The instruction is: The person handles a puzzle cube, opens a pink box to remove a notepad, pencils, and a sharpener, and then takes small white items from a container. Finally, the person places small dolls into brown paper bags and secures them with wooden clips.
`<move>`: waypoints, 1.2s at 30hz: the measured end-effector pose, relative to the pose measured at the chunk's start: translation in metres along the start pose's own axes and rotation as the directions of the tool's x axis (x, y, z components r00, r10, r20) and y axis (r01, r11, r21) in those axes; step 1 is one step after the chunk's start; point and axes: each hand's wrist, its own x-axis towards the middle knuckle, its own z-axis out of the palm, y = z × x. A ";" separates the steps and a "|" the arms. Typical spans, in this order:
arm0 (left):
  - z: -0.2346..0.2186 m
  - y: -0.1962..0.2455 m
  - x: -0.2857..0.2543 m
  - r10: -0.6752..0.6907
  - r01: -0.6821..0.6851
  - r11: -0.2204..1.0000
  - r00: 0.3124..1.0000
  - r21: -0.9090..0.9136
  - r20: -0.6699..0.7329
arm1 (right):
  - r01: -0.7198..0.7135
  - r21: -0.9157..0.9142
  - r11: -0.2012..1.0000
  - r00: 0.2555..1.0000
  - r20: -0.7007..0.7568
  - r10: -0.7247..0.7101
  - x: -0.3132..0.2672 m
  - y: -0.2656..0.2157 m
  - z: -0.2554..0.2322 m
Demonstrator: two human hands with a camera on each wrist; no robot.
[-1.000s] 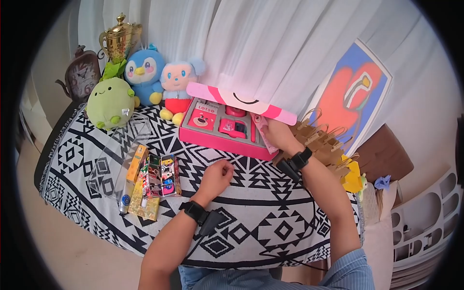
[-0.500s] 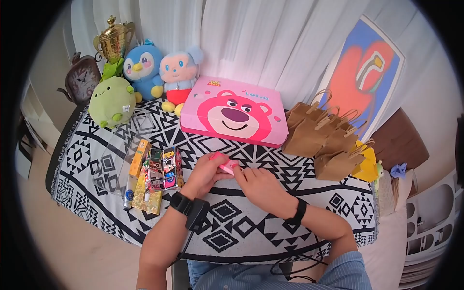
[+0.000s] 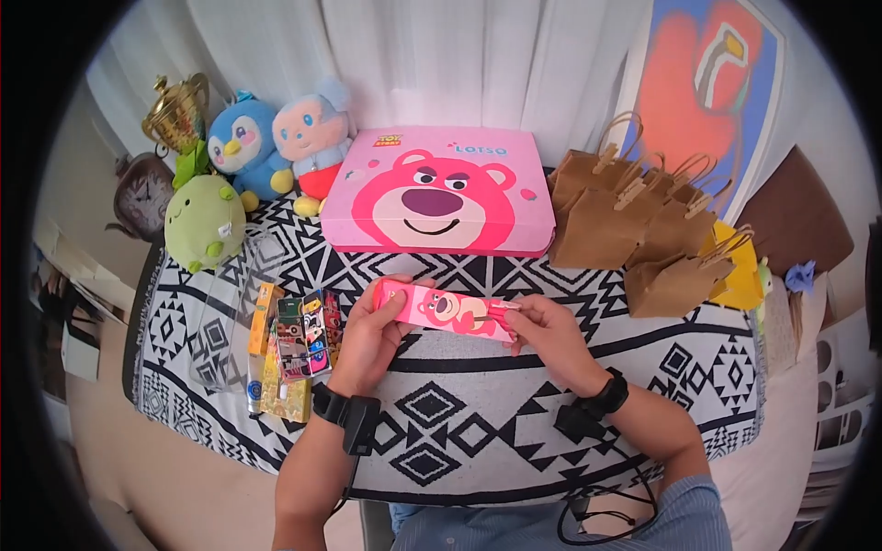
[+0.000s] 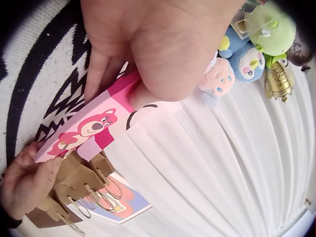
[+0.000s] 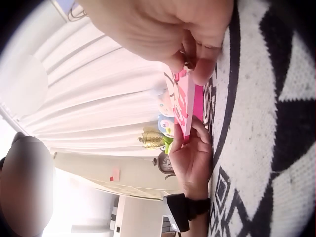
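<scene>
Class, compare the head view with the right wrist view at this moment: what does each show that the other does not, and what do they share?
Only the head view: a bright yellow paper bag, a slim orange box and a blue striped fabric sleeve.

Only the right wrist view: a person's blurred head and a small pink-and-red patch on a pale surface.

Both: the left hand and right hand holding a slim pink bear-printed box, a gold trophy and a white pleated curtain.

Room over near cloth [image 3: 496,404]; slim pink box [image 3: 450,312] bars beyond.
</scene>
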 end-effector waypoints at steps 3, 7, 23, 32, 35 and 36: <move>-0.001 -0.001 0.001 -0.023 0.023 0.998 1.000 0.055 -0.005 | 0.019 0.035 0.999 0.999 -0.047 -0.018 0.003 0.004 -0.006; -0.007 0.001 -0.001 -0.125 0.101 0.945 0.990 0.310 0.059 | 0.176 -0.012 0.984 0.973 -0.150 -0.176 0.005 0.008 -0.010; -0.003 -0.007 0.005 0.145 -0.060 0.914 0.972 0.401 -0.185 | 0.114 0.094 0.989 0.982 -0.165 -0.098 0.005 0.003 -0.008; -0.011 -0.005 0.012 0.268 -0.168 0.936 0.909 0.308 -0.318 | 0.189 0.074 0.979 0.913 -0.379 -0.147 0.009 0.007 -0.014; -0.010 -0.003 0.010 0.288 -0.200 0.937 0.908 0.288 -0.306 | 0.175 0.086 0.981 0.912 -0.390 -0.129 0.006 0.003 -0.015; -0.010 -0.002 0.009 0.290 -0.201 0.936 0.907 0.290 -0.307 | 0.162 0.153 0.975 0.910 -0.406 -0.088 0.006 0.003 -0.015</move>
